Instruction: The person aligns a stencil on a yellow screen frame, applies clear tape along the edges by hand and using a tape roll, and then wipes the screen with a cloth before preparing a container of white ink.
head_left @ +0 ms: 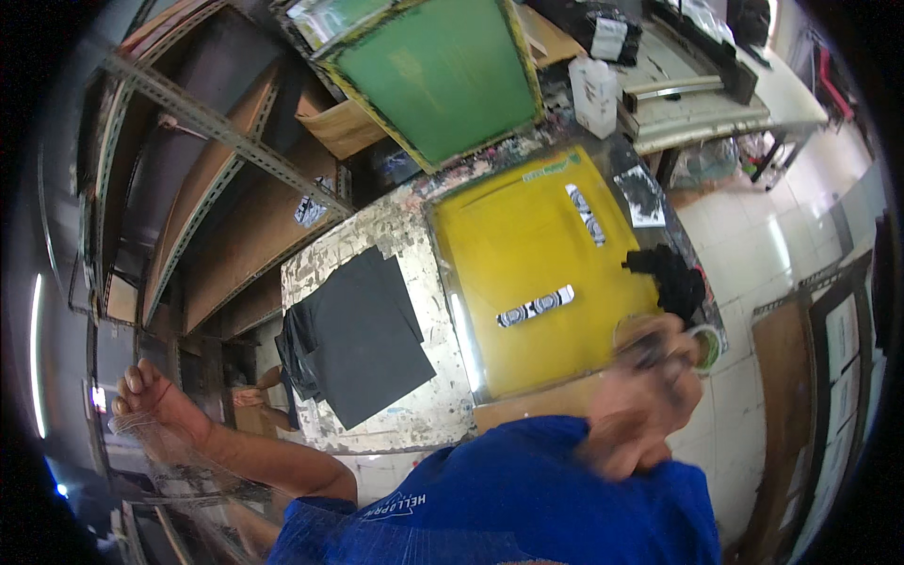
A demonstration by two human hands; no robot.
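Observation:
Raised at the far left, my left hand (158,407) has its fingers curled around what looks like a thin clear plastic sheet (174,457), which trails down across my forearm. My right hand (645,395) is smeared by motion near my chest, beside the near right corner of a yellow printing screen (523,250). A dark patch shows at its fingers, too blurred to name. Two black-and-white patterned strips, one nearer (535,307) and one farther (586,215), show on the screen. Left of it, overlapping black sheets (363,344) lie on the paint-stained table (438,395).
A green screen (443,80) leans at the back, near a white plastic jug (594,97). At the right edge are a black cloth (670,281) and a small green-stained cup (706,347). Metal shelving (221,132) stands left. Another person's hand (249,396) shows beyond the table.

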